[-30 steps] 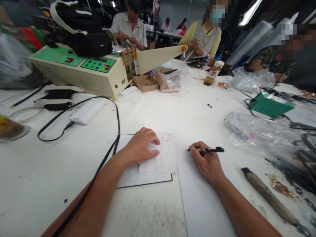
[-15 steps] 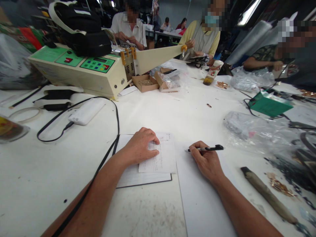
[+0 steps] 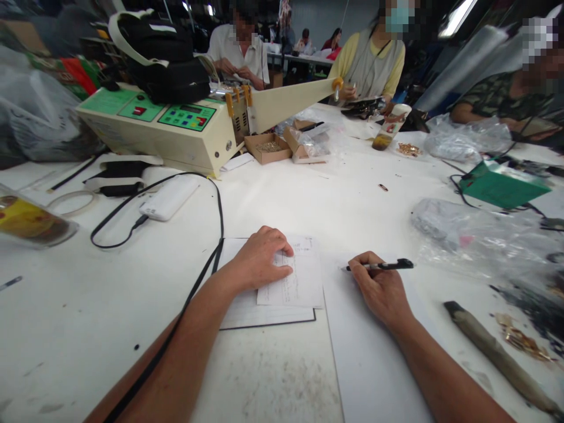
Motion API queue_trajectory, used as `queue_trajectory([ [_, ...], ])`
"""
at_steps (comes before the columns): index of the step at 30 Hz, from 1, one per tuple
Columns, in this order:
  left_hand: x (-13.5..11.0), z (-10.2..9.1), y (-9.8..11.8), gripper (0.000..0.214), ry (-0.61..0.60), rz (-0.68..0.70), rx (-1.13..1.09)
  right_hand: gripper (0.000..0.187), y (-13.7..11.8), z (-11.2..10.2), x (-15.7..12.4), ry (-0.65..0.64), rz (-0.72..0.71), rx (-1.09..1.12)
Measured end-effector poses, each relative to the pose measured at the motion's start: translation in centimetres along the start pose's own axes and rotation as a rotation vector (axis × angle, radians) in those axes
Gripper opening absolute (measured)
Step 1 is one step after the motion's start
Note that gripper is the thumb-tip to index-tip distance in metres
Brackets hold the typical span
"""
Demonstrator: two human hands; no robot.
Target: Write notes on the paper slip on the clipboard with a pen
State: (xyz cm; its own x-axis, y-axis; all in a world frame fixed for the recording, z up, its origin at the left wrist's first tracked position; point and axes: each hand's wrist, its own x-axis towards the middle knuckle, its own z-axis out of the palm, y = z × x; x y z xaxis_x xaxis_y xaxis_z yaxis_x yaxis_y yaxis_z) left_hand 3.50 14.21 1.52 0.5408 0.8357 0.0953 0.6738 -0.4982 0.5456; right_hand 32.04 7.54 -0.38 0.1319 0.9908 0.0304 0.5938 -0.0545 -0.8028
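- White sheet of paper [image 3: 365, 364]: flat on the table [image 3: 273, 376], under the right hand and forearm.
- Right hand [image 3: 381, 288]: grasping a black pen [image 3: 396, 265] over the sheet's upper part; I cannot tell whether the tip touches.
- Left hand [image 3: 262, 258]: gripping nothing, fingers loosely curved over a handwritten note [image 3: 304, 285], which lies on a lined page [image 3: 247, 314] left of the sheet.
- Black cord [image 3: 221, 205]: running across the left forearm.
- White power bank [image 3: 171, 198]: beyond the left hand, on the left.
- Clear plastic bag [image 3: 476, 235]: right of the pen.
- Cream machine [image 3: 167, 138]: farther back, beside a cardboard box [image 3: 268, 155].
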Motion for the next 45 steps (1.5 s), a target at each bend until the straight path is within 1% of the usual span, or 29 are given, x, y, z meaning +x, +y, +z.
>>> queue_trajectory([
  [5,-0.1,0.0,0.1,0.023,-0.006,-0.015,-0.008,0.029,-0.1,0.0,0.0,0.017,0.004,-0.018],
  [10,-0.2,0.0,-0.1,0.022,0.001,-0.002,0.003,0.03,0.0,0.1,0.0,0.04,0.004,-0.049],
  [15,-0.2,0.0,-0.1,0.022,0.004,-0.003,-0.007,0.03,-0.2,-0.2,0.0,0.125,0.03,-0.012],
  [17,-0.3,0.0,-0.1,0.022,0.01,0.003,-0.004,0.031,-0.8,-0.5,-0.2,0.125,0.043,0.039],
  [19,-0.3,0.1,-0.1,0.022,0.016,0.012,0.001,0.032,-1.8,-0.8,-0.5,0.098,0.044,0.084],
  [22,-0.3,0.1,-0.1,0.021,0.019,0.023,0.01,0.03,-4.0,-0.8,-1.2,0.006,0.017,0.132],
  [24,-0.3,0.0,0.0,0.02,0.012,0.026,0.022,0.029,-5.5,-0.3,-1.9,-0.068,-0.005,0.187],
  [27,-0.3,0.0,0.1,0.02,0.011,0.025,0.036,0.031,-6.9,1.6,-2.7,-0.179,-0.013,0.228],
  [30,-0.3,0.0,0.1,0.021,0.014,0.026,0.035,0.032,-6.7,3.8,-3.2,-0.147,0.008,0.299],
  [33,-0.3,0.1,0.0,0.021,0.02,0.028,0.026,0.032,-5.6,5.2,-3.3,-0.164,0.047,0.317],
  [37,-0.2,0.1,0.1,0.021,0.011,0.016,0.02,0.03,-4.8,5.2,-3.2,-0.175,0.02,0.297],
  [45,-0.1,0.1,0.1,0.021,0.012,0.026,0.026,0.03,-5.0,5.1,-2.9,-0.196,0.018,0.25],
])
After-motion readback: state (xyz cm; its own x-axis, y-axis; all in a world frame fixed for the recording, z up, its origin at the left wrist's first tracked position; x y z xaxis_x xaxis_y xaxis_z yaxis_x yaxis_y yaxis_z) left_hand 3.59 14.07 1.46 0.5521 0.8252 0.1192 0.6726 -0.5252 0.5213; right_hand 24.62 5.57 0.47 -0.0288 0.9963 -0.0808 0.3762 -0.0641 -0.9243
